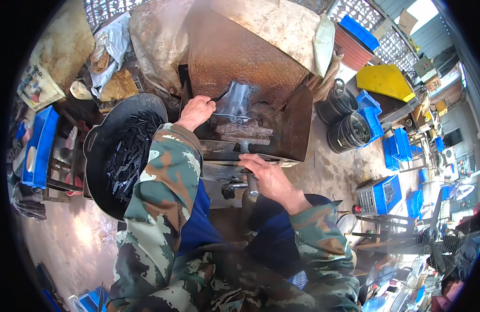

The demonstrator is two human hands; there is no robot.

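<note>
My left hand point(197, 112) pinches a thin black strip point(219, 97) and holds it at the edge of a pale bluish-white plume point(238, 98). Whether the plume is flame or spray, I cannot tell. It rises inside an open-fronted rusty metal box point(297, 125), above rough, crusted bars point(243, 131). At the box's front edge, my right hand point(274, 181) curls over a short metal pipe point(252, 184), whose end shows below the fingers. To the left of my left arm stands a large black tub point(100, 156) holding a heap of black strips point(131, 156).
Stained sheets point(159, 41) hang around the rusty back panel point(240, 52). Black buckets point(349, 132) and blue bins point(371, 122) stand on the floor at right. A fan point(432, 242) is at lower right, and a blue crate point(42, 148) stands at far left.
</note>
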